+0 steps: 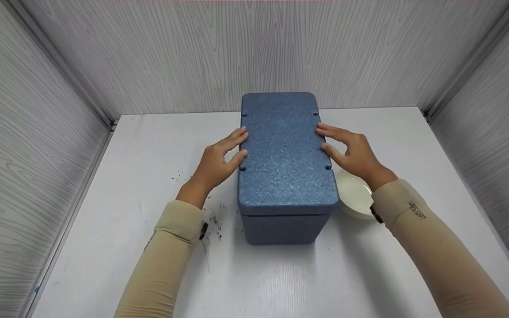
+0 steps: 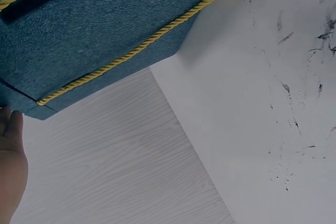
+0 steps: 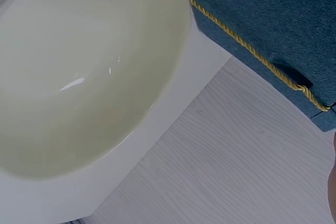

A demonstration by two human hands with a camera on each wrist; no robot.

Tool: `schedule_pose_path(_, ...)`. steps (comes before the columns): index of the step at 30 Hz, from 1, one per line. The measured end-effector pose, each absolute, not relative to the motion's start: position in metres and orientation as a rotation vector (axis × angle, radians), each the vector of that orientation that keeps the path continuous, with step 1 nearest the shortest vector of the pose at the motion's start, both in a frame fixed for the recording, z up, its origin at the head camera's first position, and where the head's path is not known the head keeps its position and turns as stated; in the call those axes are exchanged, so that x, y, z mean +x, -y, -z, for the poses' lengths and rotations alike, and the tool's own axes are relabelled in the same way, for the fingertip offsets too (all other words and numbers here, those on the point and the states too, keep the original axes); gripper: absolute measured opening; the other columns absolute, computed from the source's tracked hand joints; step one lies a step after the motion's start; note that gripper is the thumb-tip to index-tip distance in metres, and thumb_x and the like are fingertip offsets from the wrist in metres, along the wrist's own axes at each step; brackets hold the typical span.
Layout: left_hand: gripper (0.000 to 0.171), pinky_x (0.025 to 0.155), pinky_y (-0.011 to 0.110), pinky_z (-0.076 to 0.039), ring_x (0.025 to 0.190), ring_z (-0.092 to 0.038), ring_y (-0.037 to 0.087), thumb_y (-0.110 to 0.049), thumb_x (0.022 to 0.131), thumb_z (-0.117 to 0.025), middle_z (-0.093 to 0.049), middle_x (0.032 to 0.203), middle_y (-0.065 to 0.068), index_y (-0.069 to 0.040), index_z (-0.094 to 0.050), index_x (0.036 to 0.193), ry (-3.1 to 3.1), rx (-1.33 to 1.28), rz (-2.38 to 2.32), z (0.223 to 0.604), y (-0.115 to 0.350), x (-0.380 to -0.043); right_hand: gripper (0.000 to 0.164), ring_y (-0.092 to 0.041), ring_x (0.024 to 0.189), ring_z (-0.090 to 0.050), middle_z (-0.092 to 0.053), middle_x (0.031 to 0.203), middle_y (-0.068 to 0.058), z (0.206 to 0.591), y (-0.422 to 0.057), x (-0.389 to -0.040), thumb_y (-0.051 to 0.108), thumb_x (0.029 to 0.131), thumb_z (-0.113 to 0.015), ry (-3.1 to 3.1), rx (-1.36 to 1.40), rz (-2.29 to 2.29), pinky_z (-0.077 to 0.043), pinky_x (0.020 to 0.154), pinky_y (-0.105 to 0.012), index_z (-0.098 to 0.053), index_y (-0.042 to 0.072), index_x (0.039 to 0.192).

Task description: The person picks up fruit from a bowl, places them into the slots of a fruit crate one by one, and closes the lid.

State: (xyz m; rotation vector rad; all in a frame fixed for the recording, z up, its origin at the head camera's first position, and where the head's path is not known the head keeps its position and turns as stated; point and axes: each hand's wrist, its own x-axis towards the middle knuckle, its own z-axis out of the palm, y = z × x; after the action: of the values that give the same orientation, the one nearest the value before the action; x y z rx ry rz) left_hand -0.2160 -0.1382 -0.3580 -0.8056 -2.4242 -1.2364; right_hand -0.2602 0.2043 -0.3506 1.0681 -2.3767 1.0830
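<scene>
A blue foam box [image 1: 281, 230] stands upright on the white table, its lid [image 1: 286, 150] on top with a thin seam below. My left hand [image 1: 219, 161] touches the lid's left edge with its fingertips, the fingers fairly straight. On the opposite edge, the fingertips of my right hand [image 1: 357, 152] rest in the same way. Yellow twisted rope [image 2: 134, 52] runs along the box's side in the left wrist view, and more yellow rope [image 3: 239, 39] shows in the right wrist view. The finger pads under the lid's rim are partly hidden.
A cream bowl [image 1: 354, 196] stands just right of the box, partly under my right wrist. Dark smudges [image 1: 214, 218] mark the white table [image 1: 126, 176] left of the box. Wood-grain panels [image 1: 184, 57] enclose the back and both sides.
</scene>
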Motion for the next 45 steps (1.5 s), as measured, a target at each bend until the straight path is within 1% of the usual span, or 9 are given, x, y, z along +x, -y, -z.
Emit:
schedule_pose_path(6,0.046,0.11,0.034,-0.027,0.138,-0.03,0.02,-0.02,0.097,-0.057,-0.04,0.147,0.011,-0.001,-0.049,0.138,2.427,-0.879,1.141,0.359,0.14,-0.201,0.043,-0.025,0.13,-0.043,-0.048,0.141,-0.008,0.348,-0.208,-0.244,0.009,0.092,-0.063,2.383,1.166,-1.025,-0.034,0.106,-0.04,-0.056,0.002,0.134)
schedule_pose_path(14,0.039,0.107,0.036,-0.034,0.133,-0.039,0.027,-0.011,0.092,-0.061,-0.049,0.139,0.016,0.004,-0.058,0.129,2.211,-1.045,1.173,0.369,0.141,-0.164,0.045,-0.032,0.129,-0.043,-0.055,0.132,-0.015,0.352,-0.214,-0.208,0.0,0.082,-0.072,2.288,1.274,-1.102,-0.032,0.107,-0.032,-0.062,-0.001,0.125)
schedule_pose_path(17,0.036,0.105,0.038,-0.036,0.131,-0.041,0.031,-0.009,0.092,-0.062,-0.051,0.136,0.018,0.004,-0.061,0.125,2.141,-1.099,1.178,0.372,0.139,-0.151,0.038,-0.037,0.126,-0.046,-0.057,0.127,-0.021,0.352,-0.215,-0.195,0.007,0.085,-0.072,2.202,1.32,-1.144,-0.034,0.106,-0.032,-0.064,-0.004,0.12)
schedule_pose_path(20,0.034,0.104,0.039,-0.037,0.129,-0.043,0.033,-0.007,0.091,-0.062,-0.054,0.133,0.018,0.004,-0.063,0.123,2.097,-1.143,1.163,0.373,0.137,-0.143,0.037,-0.038,0.123,-0.048,-0.059,0.121,-0.024,0.345,-0.211,-0.182,0.021,0.09,-0.068,2.104,1.372,-1.174,-0.036,0.105,-0.033,-0.066,-0.006,0.116)
schedule_pose_path(22,0.034,0.103,0.039,-0.038,0.129,-0.043,0.034,-0.005,0.089,-0.062,-0.055,0.132,0.019,0.004,-0.063,0.122,2.075,-1.163,1.169,0.374,0.135,-0.14,0.039,-0.038,0.121,-0.05,-0.061,0.118,-0.025,0.338,-0.207,-0.175,0.027,0.092,-0.065,2.045,1.401,-1.179,-0.038,0.103,-0.033,-0.068,-0.006,0.113)
schedule_pose_path(29,0.034,0.102,0.041,-0.039,0.127,-0.045,0.036,-0.001,0.085,-0.067,-0.057,0.128,0.02,0.004,-0.065,0.119,2.02,-1.164,1.261,0.378,0.134,-0.14,0.038,-0.035,0.12,-0.052,-0.063,0.116,-0.022,0.337,-0.201,-0.173,0.028,0.09,-0.069,1.946,1.431,-1.231,-0.04,0.102,-0.034,-0.07,-0.004,0.11)
schedule_pose_path(33,0.034,0.102,0.042,-0.039,0.127,-0.045,0.036,-0.002,0.084,-0.067,-0.058,0.127,0.02,0.005,-0.066,0.117,2.008,-1.157,1.271,0.38,0.133,-0.139,0.039,-0.037,0.119,-0.053,-0.063,0.113,-0.025,0.339,-0.201,-0.173,0.028,0.089,-0.069,1.95,1.418,-1.265,-0.041,0.101,-0.035,-0.07,-0.006,0.107)
schedule_pose_path(41,0.031,0.102,0.043,-0.039,0.126,-0.046,0.036,-0.014,0.091,-0.064,-0.059,0.125,0.02,0.004,-0.066,0.116,1.94,-1.135,1.32,0.388,0.131,-0.14,0.036,-0.039,0.12,-0.051,-0.061,0.113,-0.03,0.34,-0.199,-0.169,0.02,0.087,-0.071,1.975,1.4,-1.348,-0.039,0.102,-0.038,-0.068,-0.01,0.106)
schedule_pose_path(45,0.031,0.103,0.043,-0.038,0.127,-0.044,0.036,-0.012,0.091,-0.064,-0.059,0.125,0.02,0.005,-0.066,0.116,1.918,-1.116,1.379,0.398,0.129,-0.14,0.035,-0.038,0.121,-0.051,-0.061,0.114,-0.029,0.343,-0.199,-0.168,0.018,0.086,-0.072,1.978,1.391,-1.358,-0.039,0.103,-0.037,-0.068,-0.01,0.106)
